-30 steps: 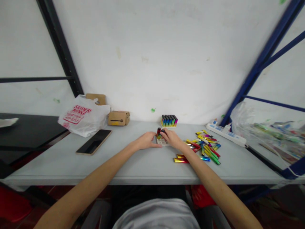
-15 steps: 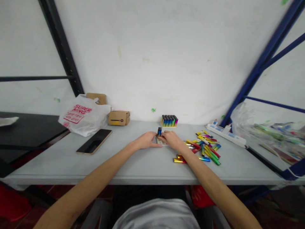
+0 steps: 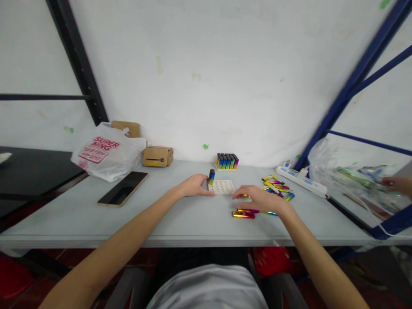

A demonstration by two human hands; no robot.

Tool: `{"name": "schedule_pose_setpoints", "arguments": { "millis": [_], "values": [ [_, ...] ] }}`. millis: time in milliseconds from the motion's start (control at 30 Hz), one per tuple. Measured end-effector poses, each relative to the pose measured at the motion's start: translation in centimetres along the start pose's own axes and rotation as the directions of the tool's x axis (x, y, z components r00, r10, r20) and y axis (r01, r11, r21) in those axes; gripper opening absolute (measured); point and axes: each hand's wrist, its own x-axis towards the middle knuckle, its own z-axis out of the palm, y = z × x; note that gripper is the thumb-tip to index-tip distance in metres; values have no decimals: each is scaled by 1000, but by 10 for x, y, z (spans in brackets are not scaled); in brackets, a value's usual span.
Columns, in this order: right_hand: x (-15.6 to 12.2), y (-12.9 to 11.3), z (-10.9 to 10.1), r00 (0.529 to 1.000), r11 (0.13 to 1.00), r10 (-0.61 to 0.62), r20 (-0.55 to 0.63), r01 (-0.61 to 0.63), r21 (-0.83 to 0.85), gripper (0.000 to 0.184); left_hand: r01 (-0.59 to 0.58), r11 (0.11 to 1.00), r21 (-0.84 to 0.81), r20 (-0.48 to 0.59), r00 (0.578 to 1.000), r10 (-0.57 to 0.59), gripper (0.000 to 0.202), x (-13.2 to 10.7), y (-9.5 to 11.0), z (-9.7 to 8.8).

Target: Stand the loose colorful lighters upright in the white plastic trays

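Note:
My left hand (image 3: 194, 187) lies on the grey table (image 3: 180, 219), its curled fingers against the left edge of a white moulded tray (image 3: 222, 187). One multicoloured lighter (image 3: 211, 176) stands upright in the tray's far left corner. My right hand (image 3: 258, 199) hovers palm down, fingers stretched out and holding nothing, over the near side of a pile of loose coloured lighters (image 3: 277, 187). Two more lighters (image 3: 243, 213) lie just in front of that hand. A filled tray of upright lighters (image 3: 227, 161) stands by the wall.
A phone (image 3: 123, 189), a printed plastic bag (image 3: 107, 152) and a small cardboard box (image 3: 157, 156) sit at the left. A white power strip (image 3: 301, 180) and a clear bag (image 3: 346, 174) lie at the right, where another person's hand (image 3: 398, 184) shows by the blue rack.
My right hand has left the tray and swung right, over the loose lighters. A lighter now stands alone in the tray. My left hand stays at the tray's edge.

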Motion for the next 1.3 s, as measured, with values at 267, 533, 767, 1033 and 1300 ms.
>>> {"name": "schedule_pose_setpoints", "arguments": {
  "millis": [267, 533, 767, 1033, 1300],
  "values": [
    [-28, 4, 15, 998, 994, 66, 24, -64, -86, 22, 13, 1000, 13, 0, 1000, -13, 70, 1, -8, -1],
    [-11, 3, 15, 983, 989, 113, -142, -126, -83, 24, 17, 1000, 15, 2, 1000, -17, 70, 0, -8, 0],
    [43, 19, -2, 912, 948, 238, -333, -144, 282, 41, 13, 1000, 1, 5, 1000, -13, 73, 1, -8, -1],
    [99, 21, 24, 848, 747, 362, -387, -15, 665, 45, 13, 1000, 13, 21, 1000, -13, 71, -2, -7, -5],
    [91, 25, 41, 913, 482, 349, -213, 20, 876, 47, 7, 1000, 13, 29, 1000, -8, 69, -3, -6, -6]
  ]
}}
